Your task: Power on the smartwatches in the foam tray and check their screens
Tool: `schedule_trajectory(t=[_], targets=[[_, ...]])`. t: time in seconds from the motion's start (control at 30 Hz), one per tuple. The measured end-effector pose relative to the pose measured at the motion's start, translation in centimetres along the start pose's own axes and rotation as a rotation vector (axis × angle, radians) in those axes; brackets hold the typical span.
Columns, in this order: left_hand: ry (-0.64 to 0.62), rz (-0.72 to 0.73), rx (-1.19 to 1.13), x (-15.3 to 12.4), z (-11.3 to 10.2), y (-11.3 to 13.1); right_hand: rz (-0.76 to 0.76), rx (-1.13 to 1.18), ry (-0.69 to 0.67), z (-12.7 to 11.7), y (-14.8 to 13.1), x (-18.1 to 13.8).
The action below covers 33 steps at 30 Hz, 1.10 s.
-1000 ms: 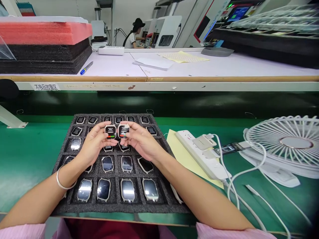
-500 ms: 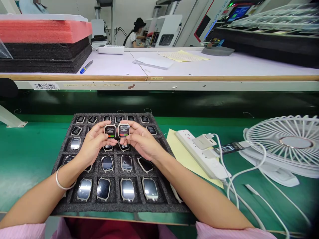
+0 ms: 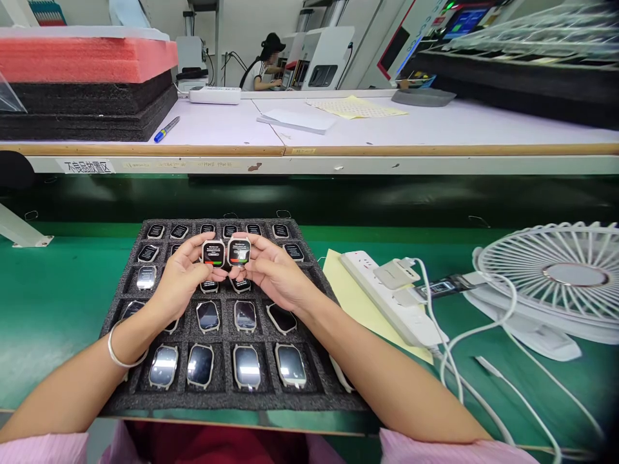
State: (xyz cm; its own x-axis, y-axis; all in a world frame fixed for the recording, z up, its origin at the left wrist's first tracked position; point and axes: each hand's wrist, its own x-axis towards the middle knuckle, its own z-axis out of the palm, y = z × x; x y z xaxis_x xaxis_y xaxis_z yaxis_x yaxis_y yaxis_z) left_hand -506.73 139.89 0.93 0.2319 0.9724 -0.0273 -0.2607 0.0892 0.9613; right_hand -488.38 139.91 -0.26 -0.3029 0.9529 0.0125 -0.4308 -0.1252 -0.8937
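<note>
Above a dark foam tray [image 3: 225, 354], my left hand [image 3: 181, 277] is closed around the edges of a smartwatch [image 3: 213, 253] without a strap. A second smartwatch [image 3: 238, 252], just to its right, is gripped by my right hand [image 3: 275, 270]. Both lit screens face me and show white text with a red and green strip at the bottom. Several more strapless watches lie in the tray's compartments. Those in the front rows, such as one dark watch [image 3: 200, 366], have dark, reflective screens, while watches at the back [image 3: 180, 231] show text. My forearms hide parts of the tray.
Right of the tray are a white power strip [image 3: 382, 290] on yellow paper [image 3: 333, 274], loose white cables [image 3: 488, 366] and a white fan [image 3: 546, 309]. Beyond, a shelf [image 3: 227, 125] carries stacked foam [image 3: 87, 96] and a pen [image 3: 167, 129]. A person [image 3: 258, 67] sits farther back.
My left thumb has shifted down off its watch's screen, uncovering the red part of the strip. Both watches stay held in nearly the same place. A background figure at upper left has moved.
</note>
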Motion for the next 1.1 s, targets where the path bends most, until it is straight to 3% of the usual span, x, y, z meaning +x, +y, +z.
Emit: schedule_trajectory(t=[1.1], targets=[[-0.008,0.063,0.038,-0.03,-0.04,-0.52,-0.026,-0.050,0.026,0.38,0.04,-0.23]])
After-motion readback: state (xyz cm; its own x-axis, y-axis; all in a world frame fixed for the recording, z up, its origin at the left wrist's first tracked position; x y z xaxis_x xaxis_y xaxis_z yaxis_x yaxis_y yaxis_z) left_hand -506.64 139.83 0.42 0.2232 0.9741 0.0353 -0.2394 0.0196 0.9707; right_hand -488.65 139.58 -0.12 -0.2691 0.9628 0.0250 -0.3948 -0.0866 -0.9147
